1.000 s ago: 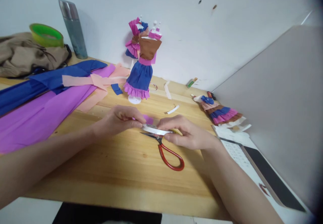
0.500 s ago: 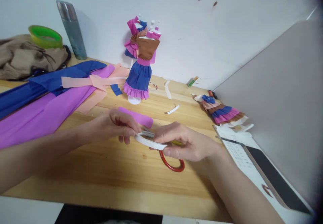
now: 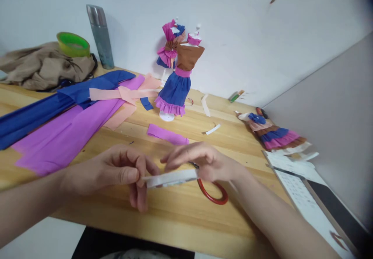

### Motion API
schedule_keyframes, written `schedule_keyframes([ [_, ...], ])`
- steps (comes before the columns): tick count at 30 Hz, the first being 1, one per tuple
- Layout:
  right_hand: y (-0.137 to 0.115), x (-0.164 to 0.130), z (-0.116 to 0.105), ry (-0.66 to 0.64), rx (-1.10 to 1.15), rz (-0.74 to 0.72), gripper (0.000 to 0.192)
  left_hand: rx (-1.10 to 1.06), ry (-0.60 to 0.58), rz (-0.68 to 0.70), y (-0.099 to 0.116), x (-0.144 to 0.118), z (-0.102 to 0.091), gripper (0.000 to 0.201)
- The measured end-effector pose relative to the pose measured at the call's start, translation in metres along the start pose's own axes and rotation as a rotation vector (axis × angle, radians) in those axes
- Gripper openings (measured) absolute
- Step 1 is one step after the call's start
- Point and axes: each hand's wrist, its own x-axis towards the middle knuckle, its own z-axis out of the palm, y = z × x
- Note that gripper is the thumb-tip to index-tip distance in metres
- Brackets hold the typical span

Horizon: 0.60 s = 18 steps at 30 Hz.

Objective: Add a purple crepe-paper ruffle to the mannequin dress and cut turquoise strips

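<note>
A roll of white tape (image 3: 171, 178) hangs just above the table between my two hands, seen nearly edge-on. My left hand (image 3: 121, 169) pinches the tape's loose end between thumb and finger at the roll's left side. Around the roll's right end, my right hand (image 3: 208, 161) keeps its grip, with its fingers arched over the top; the thumb is mostly hidden. Under the right hand lies a pair of scissors, one red handle (image 3: 217, 201) showing. Beyond the hands is a purple crepe-paper strip (image 3: 167, 134).
A small mannequin in a brown top and blue skirt (image 3: 176, 90) stands mid-table, another dressed figure (image 3: 169, 49) behind it. Blue and purple sheets (image 3: 72, 134) spread left. A flask (image 3: 100, 41) and green tape roll (image 3: 72, 51) stand behind. A layered dress (image 3: 276, 134) lies right.
The view has shifted left, so the scene sits further right. My left hand has moved down and left, and the tape roll has turned edge-on. My right hand's fingers have lifted and straightened.
</note>
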Motion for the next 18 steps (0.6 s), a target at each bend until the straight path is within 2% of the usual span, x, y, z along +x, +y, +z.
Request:
schedule_keyframes([
  [3,0.003,0.016,-0.013,0.026,0.211,0.081,0.075,0.04,-0.011,0.015,0.01,-0.003,0.0,0.022],
  [5,0.006,0.026,-0.023,0.16,0.256,0.125,0.077,0.076,0.024,0.062,0.015,-0.008,-0.003,0.019],
  [7,0.01,0.03,-0.035,0.364,0.076,0.144,0.057,0.133,0.071,0.118,0.017,-0.016,-0.01,0.016],
  [9,0.013,0.028,-0.046,0.462,-0.326,0.187,0.028,0.197,0.129,0.153,0.018,-0.027,-0.02,0.014],
  [10,0.015,0.025,-0.051,0.432,-0.548,0.207,0.015,0.234,0.151,0.162,0.019,-0.033,-0.026,0.014],
  [11,0.017,0.02,-0.054,0.359,-0.74,0.213,0.011,0.275,0.188,0.157,0.02,-0.038,-0.031,0.014],
  [13,0.021,0.008,-0.059,0.183,-0.965,0.19,0.027,0.393,0.281,0.134,0.023,-0.045,-0.037,0.017],
  [14,0.024,0.003,-0.06,0.123,-1.004,0.174,0.036,0.476,0.374,0.105,0.024,-0.046,-0.038,0.02],
  [16,0.029,-0.007,-0.061,0.097,-1.013,0.154,0.042,0.677,0.502,0.069,0.026,-0.041,-0.034,0.02],
  [18,0.035,-0.012,-0.061,0.134,-0.986,0.138,0.03,0.867,0.511,0.053,0.025,-0.029,-0.027,0.019],
])
